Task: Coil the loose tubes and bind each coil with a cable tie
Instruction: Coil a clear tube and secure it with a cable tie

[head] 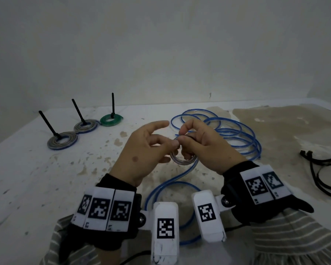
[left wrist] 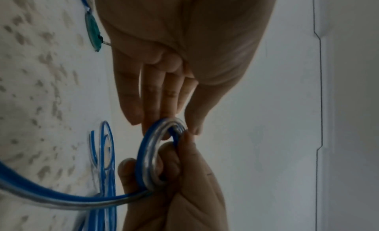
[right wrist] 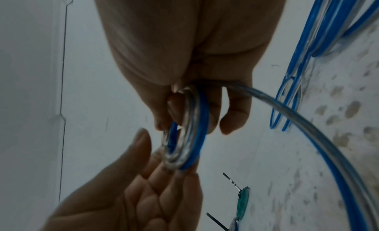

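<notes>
A small coil [head: 182,160] of clear tube with a blue stripe hangs above the table between both hands. My right hand [head: 185,139] grips it, thumb and curled fingers hooked through its hole, as the right wrist view shows on the coil [right wrist: 194,134]. My left hand [head: 167,145] has straight fingers whose tips touch the coil's [left wrist: 147,155] near edge; its thumb stands a little apart. From the coil the tube's free length [head: 172,180] runs down toward me and loops back to a loose blue pile [head: 229,131] behind the hands.
Three bound coils lie at the back left, each with a black tie tail sticking up: two grey-blue [head: 62,143] [head: 85,127] and one green [head: 111,120]. Spare black cable ties [head: 321,169] lie at the right. The white table [head: 36,178] is stained.
</notes>
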{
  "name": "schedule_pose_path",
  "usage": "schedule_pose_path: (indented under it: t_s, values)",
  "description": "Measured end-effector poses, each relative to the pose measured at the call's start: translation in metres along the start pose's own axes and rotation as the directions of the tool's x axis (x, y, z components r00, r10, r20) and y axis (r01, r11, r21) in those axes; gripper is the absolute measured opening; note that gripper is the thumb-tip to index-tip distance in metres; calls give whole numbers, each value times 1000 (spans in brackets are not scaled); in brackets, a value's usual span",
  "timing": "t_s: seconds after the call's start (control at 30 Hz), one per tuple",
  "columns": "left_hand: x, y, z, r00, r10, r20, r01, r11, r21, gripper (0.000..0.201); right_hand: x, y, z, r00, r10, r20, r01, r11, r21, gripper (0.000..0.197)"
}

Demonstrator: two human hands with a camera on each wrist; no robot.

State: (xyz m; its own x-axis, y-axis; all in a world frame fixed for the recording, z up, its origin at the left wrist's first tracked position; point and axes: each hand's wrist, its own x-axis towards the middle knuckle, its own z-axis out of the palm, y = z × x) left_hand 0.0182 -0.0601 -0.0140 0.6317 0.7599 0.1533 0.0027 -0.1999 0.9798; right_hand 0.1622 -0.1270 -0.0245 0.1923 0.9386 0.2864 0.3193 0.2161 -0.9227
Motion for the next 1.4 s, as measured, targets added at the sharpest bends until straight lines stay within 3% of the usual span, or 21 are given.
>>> schedule_pose_path:
  t_s: [0.23, 0.4, 0.57, 0.67, 0.8, 0.87, 0.93, 1.0, 1.13, 1.27, 1.4]
  values:
    - [1, 4, -5, 991, 5, 134, -27, 986, 163, 53, -3, -7, 2, 999, -44, 12, 45, 998, -36, 21]
    - [0, 2, -3, 996, 87, -28, -89, 995, -46, 51, 2, -5, 3, 993, -45, -112, 50, 998, 49, 4]
    - [5, -2, -7, 984, 80, -158, -119, 960, -253, 46, 4, -2, 6, 992, 77, -97, -61, 984, 165, 23]
    - [5, -4, -1, 996, 28, -90, -53, 956, -288, 41, 5, -3, 7, 986, 56, -158, -27, 983, 183, 26]
    - [2, -7, 8, 999, -17, 43, 23, 991, -130, 18, 8, 1, 8, 977, 96, -190, -45, 965, 259, 28]
    - [1, -7, 9, 998, -21, 61, 24, 999, -49, 16, 7, 2, 6, 983, 95, -156, -64, 979, 194, 29]
    - [2, -6, 5, 999, -6, 46, 7, 1000, -21, 18, 6, 0, 5, 993, 48, -105, -47, 999, 15, 27]
    - [3, -5, -1, 1000, 2, 16, -2, 1000, -21, 18, 3, -3, 5, 998, 6, -55, -15, 987, -160, 22]
    - [3, -4, -5, 999, -10, 38, 7, 997, 78, 14, 2, -6, 6, 997, -58, -51, 37, 939, -341, 18]
    - [5, -4, -3, 999, -38, 28, 36, 996, 85, 9, 2, -4, 9, 990, -96, -100, 60, 946, -319, 10]
    - [3, -5, -1, 996, -78, -34, 75, 994, -79, 9, 3, -3, 9, 984, -71, -166, 41, 984, -176, 6]
